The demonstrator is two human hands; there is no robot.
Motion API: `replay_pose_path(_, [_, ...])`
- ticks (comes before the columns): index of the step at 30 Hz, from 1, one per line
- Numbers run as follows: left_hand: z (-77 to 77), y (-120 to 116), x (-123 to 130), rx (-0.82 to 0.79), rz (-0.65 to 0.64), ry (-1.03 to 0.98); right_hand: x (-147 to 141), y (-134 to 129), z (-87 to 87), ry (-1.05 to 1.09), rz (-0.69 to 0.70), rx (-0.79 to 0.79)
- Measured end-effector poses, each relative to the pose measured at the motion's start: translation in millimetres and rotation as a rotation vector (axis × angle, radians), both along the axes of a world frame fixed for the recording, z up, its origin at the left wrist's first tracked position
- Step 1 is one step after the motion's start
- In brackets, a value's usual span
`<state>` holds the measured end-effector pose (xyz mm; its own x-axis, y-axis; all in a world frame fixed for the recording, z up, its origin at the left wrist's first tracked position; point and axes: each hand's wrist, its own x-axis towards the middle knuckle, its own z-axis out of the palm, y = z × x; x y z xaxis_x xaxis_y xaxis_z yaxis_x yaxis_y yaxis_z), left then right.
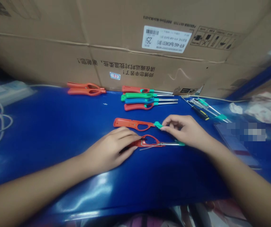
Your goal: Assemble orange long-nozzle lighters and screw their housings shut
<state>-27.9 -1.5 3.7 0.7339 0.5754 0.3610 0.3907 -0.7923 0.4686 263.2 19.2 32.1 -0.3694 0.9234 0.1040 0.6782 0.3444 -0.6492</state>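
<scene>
My left hand (116, 146) is closed on the handle end of an opened red gas lighter shell (139, 143), which lies on the blue table with a metal tube (171, 143) and a thin wire showing. A green piece sits at the tube's far end. My right hand (187, 129) pinches a small green plastic part (158, 125) between thumb and fingers. This part is at the tip of another orange-red shell half (128, 123), lying hollow side up just above; whether they touch I cannot tell. My left fingers hide the lower shell's handle.
Behind stand several assembled lighters (139, 101) in a row, with orange shells (85, 89) to their left. A black-and-yellow screwdriver (200, 113) and metal tubes (214, 113) lie at right. A large cardboard box (116, 37) backs the table; white cables (1, 126) coil at left.
</scene>
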Motion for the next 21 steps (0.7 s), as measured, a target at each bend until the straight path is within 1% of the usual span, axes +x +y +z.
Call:
replay_pose_path(2, [-0.2,-0.8,0.4,-0.013,0.019,-0.005,-6.1,-8.1,4.3,0.003,0.095,-0.032])
replay_pose_path(4, [-0.1,-1.5,1.1,-0.036,0.03,-0.012,-10.6,-13.8,5.7,-0.041,0.215,0.002])
replay_pose_path(6, [0.6,-2.2,1.8,-0.063,0.034,-0.017,-12.9,-16.1,4.1,-0.093,0.298,0.062])
replay_pose_path(9, [1.5,-3.2,3.0,-0.09,0.031,-0.019,-13.4,-15.1,-1.9,-0.135,0.324,0.1])
replay_pose_path(13, [2.3,-3.6,4.8,-0.105,0.038,-0.033,-14.6,-14.0,-8.0,-0.102,0.362,0.068])
replay_pose_path(21, [7.5,-6.3,7.1,-0.221,0.044,-0.04,-21.2,-17.3,-8.4,-0.114,0.444,0.094])
